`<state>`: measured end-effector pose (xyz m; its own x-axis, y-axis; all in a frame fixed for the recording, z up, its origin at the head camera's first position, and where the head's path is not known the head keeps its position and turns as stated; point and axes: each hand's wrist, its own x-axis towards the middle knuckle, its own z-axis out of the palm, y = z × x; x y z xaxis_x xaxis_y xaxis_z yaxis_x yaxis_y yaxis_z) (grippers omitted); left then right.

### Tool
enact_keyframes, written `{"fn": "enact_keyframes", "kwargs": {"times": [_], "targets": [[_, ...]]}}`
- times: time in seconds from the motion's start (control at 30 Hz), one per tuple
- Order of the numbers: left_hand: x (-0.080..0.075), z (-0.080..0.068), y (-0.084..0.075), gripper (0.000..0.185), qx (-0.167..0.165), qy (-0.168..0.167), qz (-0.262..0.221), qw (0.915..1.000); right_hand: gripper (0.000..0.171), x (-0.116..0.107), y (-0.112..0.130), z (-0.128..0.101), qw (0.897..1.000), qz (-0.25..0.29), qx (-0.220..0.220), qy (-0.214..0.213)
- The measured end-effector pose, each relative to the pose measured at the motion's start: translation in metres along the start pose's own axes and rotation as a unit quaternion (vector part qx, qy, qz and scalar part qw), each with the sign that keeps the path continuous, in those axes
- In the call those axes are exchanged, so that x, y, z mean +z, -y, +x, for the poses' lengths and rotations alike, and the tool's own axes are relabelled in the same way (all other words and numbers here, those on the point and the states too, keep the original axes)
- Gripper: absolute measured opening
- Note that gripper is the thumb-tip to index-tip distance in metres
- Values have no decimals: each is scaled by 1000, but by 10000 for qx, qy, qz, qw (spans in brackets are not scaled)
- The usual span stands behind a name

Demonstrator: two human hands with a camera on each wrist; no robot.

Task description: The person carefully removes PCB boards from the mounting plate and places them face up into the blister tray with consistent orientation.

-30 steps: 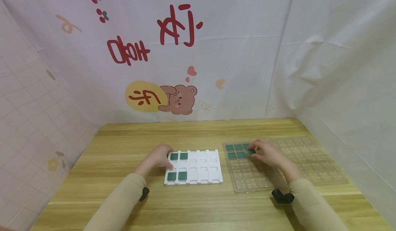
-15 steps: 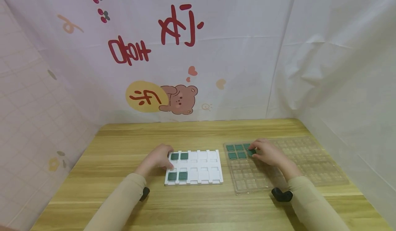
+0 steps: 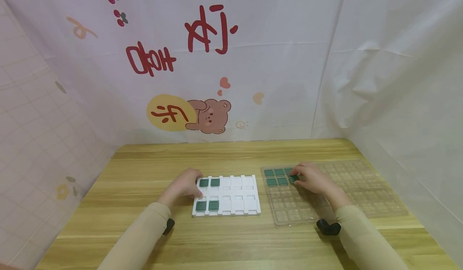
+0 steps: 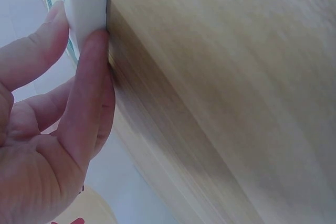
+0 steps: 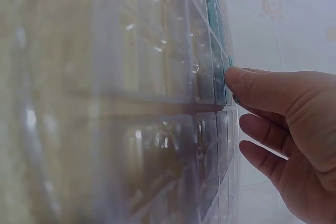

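A white tray (image 3: 238, 205) lies on the table, holding several square green circuit boards (image 3: 214, 205) in its left part. My left hand (image 3: 186, 183) grips its left edge; in the left wrist view the thumb is over the tray's edge (image 4: 86, 3) and the fingers press its side. To the right lies a clear plastic blister tray (image 3: 285, 211) with more green boards (image 3: 271, 181) in its far left corner. There my right hand (image 3: 314, 178) pinches one green circuit board (image 3: 293, 178) between thumb and finger. Part of that board is hidden behind the fingers.
The wooden table (image 3: 224, 242) extends in front of both trays. White printed curtain (image 3: 282, 61) encloses the back and sides. A black wrist device (image 3: 328, 227) sits beneath the right wrist, another (image 3: 169, 226) by the left.
Both hands stay almost in place. The green board at my right fingertips shifts very slightly; the trays have not moved.
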<state>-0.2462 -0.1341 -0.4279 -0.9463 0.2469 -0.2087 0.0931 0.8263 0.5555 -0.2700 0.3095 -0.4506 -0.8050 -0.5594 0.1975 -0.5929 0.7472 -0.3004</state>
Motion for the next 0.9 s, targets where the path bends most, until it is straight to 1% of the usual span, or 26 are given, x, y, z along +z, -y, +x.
{"fn": "enact_keyframes", "kwargs": {"times": [0.4, 0.6, 0.9], "targets": [[-2, -1, 0, 66, 7, 18, 14, 10000, 25, 0, -1, 2, 9999, 50, 85, 75], [-2, -1, 1, 66, 54, -11, 129, 9999, 24, 0, 1, 1, 9999, 121, 82, 56], [-2, -1, -1, 64, -17, 24, -72, 10000, 23, -3, 5, -1, 9997, 200, 110, -12]]}}
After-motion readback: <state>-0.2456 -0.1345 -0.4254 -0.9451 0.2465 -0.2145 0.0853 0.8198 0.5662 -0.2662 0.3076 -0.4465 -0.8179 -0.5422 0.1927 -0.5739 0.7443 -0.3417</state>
